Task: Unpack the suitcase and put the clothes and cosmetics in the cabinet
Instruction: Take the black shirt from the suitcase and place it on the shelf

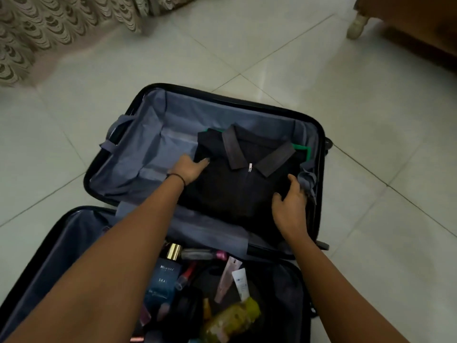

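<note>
Clothes come first: the left hand (190, 169) lies flat-fingered on the folded black shirt (237, 191), the right hand (289, 206) loosely spread opposite, in the suitcase's (222, 95) far half; next, I'd say, fingers slip under and lift

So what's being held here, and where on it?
Folded dark shirt, at its side edges: left hand on the left edge, right hand on the right. Whether either grips cannot be told.

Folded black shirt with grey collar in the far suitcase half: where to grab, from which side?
Take the black folded shirt by its left and right folded edges, sliding under from both sides. It lies flat and wide on a green garment, so a top pinch would likely unfold it.
</note>
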